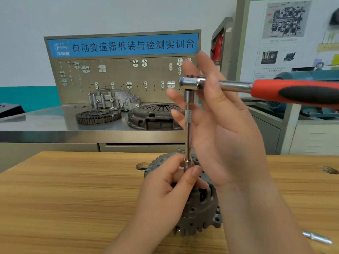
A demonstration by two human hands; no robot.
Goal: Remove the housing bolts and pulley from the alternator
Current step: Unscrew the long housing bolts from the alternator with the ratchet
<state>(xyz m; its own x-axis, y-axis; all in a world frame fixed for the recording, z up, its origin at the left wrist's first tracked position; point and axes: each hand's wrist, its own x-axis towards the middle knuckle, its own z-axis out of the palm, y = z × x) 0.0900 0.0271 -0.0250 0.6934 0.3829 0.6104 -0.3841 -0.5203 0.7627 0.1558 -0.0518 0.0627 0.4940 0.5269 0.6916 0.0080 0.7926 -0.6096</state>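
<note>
Left grip (165, 186) pinches socket (188, 165) atop alternator (200, 213), right grip (220, 125) spread by ratchet (275, 90) (handle toward 3 o'clock): unsupported handle weight could tip extension (188, 136), cocking socket off its seat.

Grey ribbed alternator (200, 211) (upright) on table (73, 198)

The wooden table (64, 198) I work at has a dark knot hole (142, 165) near its far edge and a small silver metal piece (317, 239) lying at my near right. Beyond it stands a steel workbench (45, 129), backed by a pegboard (117, 77) of hooks under a blue sign (122, 45). On the bench sit a toothed flywheel (98, 116), a clutch pressure plate (154, 116) just right of it, and an aluminium housing (113, 99) behind them. Farther right I see a red fire extinguisher (217, 45), wall posters (280, 33) and a blue motor (297, 75).
</note>
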